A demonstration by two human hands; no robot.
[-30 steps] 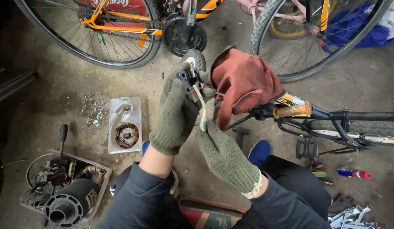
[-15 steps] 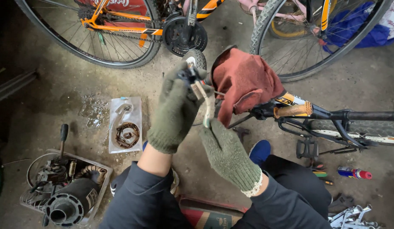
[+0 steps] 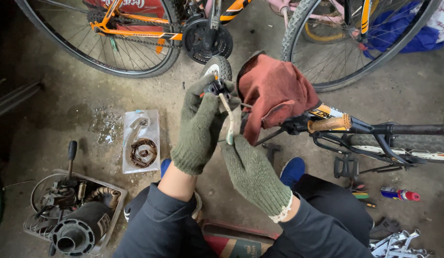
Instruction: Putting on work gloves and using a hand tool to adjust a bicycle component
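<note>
Left hand point(image 3: 200, 125), gloved, grips a small black part point(image 3: 215, 87) at the handlebar end; right hand point(image 3: 253, 172) pinches the lower end of a pale cable point(image 3: 228, 119) hanging from it. A red rag point(image 3: 274, 93) drapes the bar just beside them. On the floor point(image 3: 64, 105): a bagged sprocket point(image 3: 141, 149), a crate point(image 3: 71, 215), wheels point(image 3: 112, 43) behind

Both hands, left point(image 3: 199, 125) and right point(image 3: 254, 173), are covered by olive-green knitted gloves, the right one edged in cream at the cuff. A rust-red cloth point(image 3: 275, 91) is seen over the handlebar, whose grip point(image 3: 329, 123) is mottled orange. The cable point(image 3: 228, 119) is whitish. The shoes point(image 3: 292, 170) are blue, the sleeves point(image 3: 160, 224) dark navy, the floor point(image 3: 64, 110) grey and stained.
</note>
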